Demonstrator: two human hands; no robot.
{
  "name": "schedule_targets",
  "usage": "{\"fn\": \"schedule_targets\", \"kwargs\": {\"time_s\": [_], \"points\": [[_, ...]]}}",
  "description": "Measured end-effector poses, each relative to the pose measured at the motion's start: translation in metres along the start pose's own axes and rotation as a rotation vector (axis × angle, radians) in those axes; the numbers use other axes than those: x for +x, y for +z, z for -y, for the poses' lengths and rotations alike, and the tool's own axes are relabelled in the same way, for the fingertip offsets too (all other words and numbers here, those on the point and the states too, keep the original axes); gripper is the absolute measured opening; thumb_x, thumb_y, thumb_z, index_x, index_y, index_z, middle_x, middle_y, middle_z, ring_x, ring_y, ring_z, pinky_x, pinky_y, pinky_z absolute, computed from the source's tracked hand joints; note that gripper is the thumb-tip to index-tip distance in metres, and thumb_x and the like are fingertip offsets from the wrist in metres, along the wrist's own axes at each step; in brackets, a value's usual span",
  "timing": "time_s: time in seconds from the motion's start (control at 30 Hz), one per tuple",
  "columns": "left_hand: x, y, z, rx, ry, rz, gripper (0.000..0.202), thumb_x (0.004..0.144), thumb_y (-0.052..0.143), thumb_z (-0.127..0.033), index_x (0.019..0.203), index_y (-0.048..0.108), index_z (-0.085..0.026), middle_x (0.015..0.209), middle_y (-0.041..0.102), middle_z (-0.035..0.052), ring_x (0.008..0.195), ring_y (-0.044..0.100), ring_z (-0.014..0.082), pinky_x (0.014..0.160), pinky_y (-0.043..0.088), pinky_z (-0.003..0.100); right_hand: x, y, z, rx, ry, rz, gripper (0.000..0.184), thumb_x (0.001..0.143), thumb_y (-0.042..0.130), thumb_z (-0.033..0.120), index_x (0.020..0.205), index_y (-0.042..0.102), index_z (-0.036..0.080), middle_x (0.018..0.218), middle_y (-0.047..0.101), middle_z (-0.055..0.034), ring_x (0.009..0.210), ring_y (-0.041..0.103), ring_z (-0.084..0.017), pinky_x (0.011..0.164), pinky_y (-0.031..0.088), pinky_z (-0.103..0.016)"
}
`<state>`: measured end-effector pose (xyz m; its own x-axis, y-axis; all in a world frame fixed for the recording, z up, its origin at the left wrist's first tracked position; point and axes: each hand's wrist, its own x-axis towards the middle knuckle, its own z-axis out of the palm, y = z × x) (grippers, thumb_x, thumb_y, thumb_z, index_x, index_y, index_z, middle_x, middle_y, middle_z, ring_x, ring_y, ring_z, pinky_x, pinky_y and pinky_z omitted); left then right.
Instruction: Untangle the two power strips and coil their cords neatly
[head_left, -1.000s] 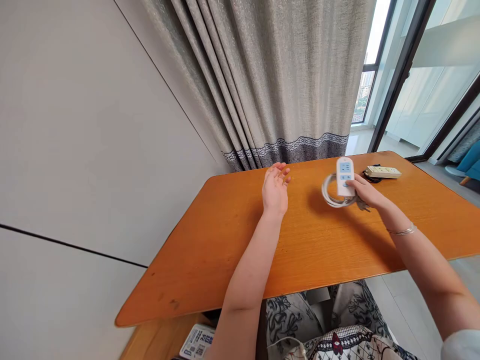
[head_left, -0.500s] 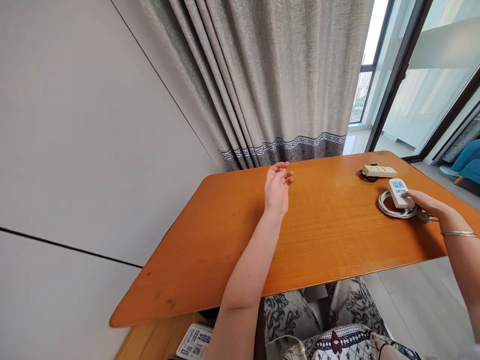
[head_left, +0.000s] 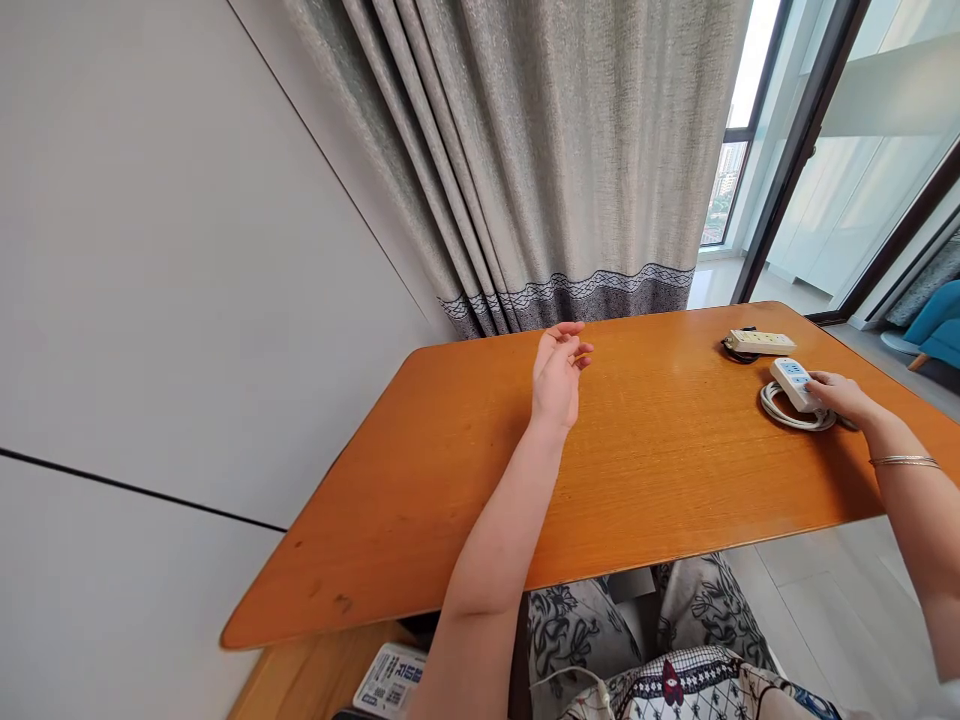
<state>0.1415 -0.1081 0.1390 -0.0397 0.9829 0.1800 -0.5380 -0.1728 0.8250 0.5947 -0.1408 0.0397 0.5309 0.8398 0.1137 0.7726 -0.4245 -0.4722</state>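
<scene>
My right hand (head_left: 836, 396) is at the right side of the table with its thumb on top of a white power strip (head_left: 790, 375) that has blue socket panels. The other fingers are hidden around the strip's near right side. Under and beside the strip lies its coiled white cable (head_left: 784, 416). My left hand (head_left: 557, 380) is over the middle of the table, fingers loosely bent and apart, with nothing in it. Just behind the white strip rests a cream power strip (head_left: 761, 343) with a black cable (head_left: 739, 352).
The orange wooden table (head_left: 450, 480) has rounded corners. A grey curtain (head_left: 585, 150) hangs behind it, and a white wall panel (head_left: 187, 250) stands at left. Below the near edge sits a labelled white box (head_left: 390, 682). A glass door is at right.
My right hand has shifted a little left and closed further around the white power strip, which has turned slightly. My left hand has hardly moved.
</scene>
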Motion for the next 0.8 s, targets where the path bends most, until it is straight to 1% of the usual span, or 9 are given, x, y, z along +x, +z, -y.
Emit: {"fn": "schedule_targets", "kwargs": {"time_s": [0.1,0.17,0.27,0.4,0.5,0.6,0.7,0.8], "points": [[0.0,0.0,0.0,0.014,0.005,0.013,0.012,0.082,0.056,-0.014,0.088,0.061,-0.022,0.107,0.064,0.0037,0.079,0.058,0.0119,0.073,0.043,0.026,0.001,0.002,0.003,-0.042,0.029,0.087,0.038,0.083,0.057,0.017,0.118,0.068,0.006,0.113,0.071,-0.0259,0.091,0.066,-0.027,0.078,0.045,-0.034],[-0.001,0.0,-0.001,0.02,0.009,0.018,0.011,0.082,0.056,-0.014,0.088,0.061,-0.022,0.107,0.064,0.0036,0.078,0.058,0.0117,0.073,0.043,0.026,0.001,0.002,0.008,-0.081,0.035,0.087,0.046,0.086,0.056,0.018,0.129,0.061,0.003,0.126,0.064,-0.0294,0.108,0.063,-0.03,0.086,0.043,-0.037],[-0.001,0.0,-0.001,0.03,0.014,0.02,0.011,0.082,0.057,-0.015,0.088,0.061,-0.022,0.106,0.064,0.0035,0.078,0.058,0.0117,0.072,0.043,0.025,-0.003,0.0,0.018,-0.137,0.034,0.067,0.051,0.089,0.054,0.02,0.137,0.055,0.004,0.137,0.055,-0.0314,0.125,0.054,-0.035,0.094,0.04,-0.041],[-0.001,0.001,-0.002,0.034,0.018,0.02,0.011,0.082,0.056,-0.015,0.087,0.061,-0.022,0.107,0.064,0.0036,0.078,0.057,0.0117,0.072,0.043,0.026,-0.012,0.002,0.04,-0.178,-0.018,0.039,0.054,0.093,0.051,0.028,0.142,0.05,0.007,0.143,0.05,-0.0302,0.133,0.046,-0.039,0.1,0.038,-0.046],[-0.001,0.001,-0.001,0.028,0.008,0.018,0.012,0.081,0.056,-0.013,0.087,0.062,-0.022,0.106,0.064,0.0034,0.078,0.057,0.0114,0.072,0.042,0.026,-0.019,0.013,0.066,-0.179,-0.158,-0.004,0.052,0.092,0.05,0.03,0.139,0.052,0.01,0.141,0.051,-0.027,0.131,0.048,-0.038,0.102,0.04,-0.049],[-0.001,0.001,-0.001,0.031,0.004,0.016,0.012,0.081,0.056,-0.013,0.087,0.062,-0.022,0.106,0.064,0.0033,0.078,0.057,0.0114,0.073,0.042,0.026,-0.029,0.034,0.102,-0.122,-0.388,-0.027,0.051,0.088,0.053,0.026,0.136,0.055,0.011,0.136,0.057,-0.0214,0.129,0.051,-0.034,0.106,0.041,-0.046],[0.0,0.001,0.0,0.04,0.013,0.011,0.011,0.081,0.057,-0.014,0.087,0.061,-0.022,0.106,0.063,0.0032,0.078,0.057,0.0113,0.073,0.042,0.026,-0.047,0.061,0.144,-0.072,-0.535,0.044,0.047,0.087,0.053,0.027,0.132,0.058,0.014,0.132,0.06,-0.0187,0.126,0.053,-0.033,0.108,0.041,-0.046],[0.0,0.0,0.002,0.042,0.026,0.004,0.011,0.08,0.057,-0.014,0.087,0.061,-0.022,0.106,0.062,0.0029,0.078,0.057,0.0111,0.073,0.041,0.026,-0.072,0.088,0.183,-0.045,-0.667,0.167,0.047,0.088,0.052,0.025,0.133,0.058,0.013,0.132,0.06,-0.0185,0.126,0.054,-0.031,0.11,0.04,-0.044]]}}
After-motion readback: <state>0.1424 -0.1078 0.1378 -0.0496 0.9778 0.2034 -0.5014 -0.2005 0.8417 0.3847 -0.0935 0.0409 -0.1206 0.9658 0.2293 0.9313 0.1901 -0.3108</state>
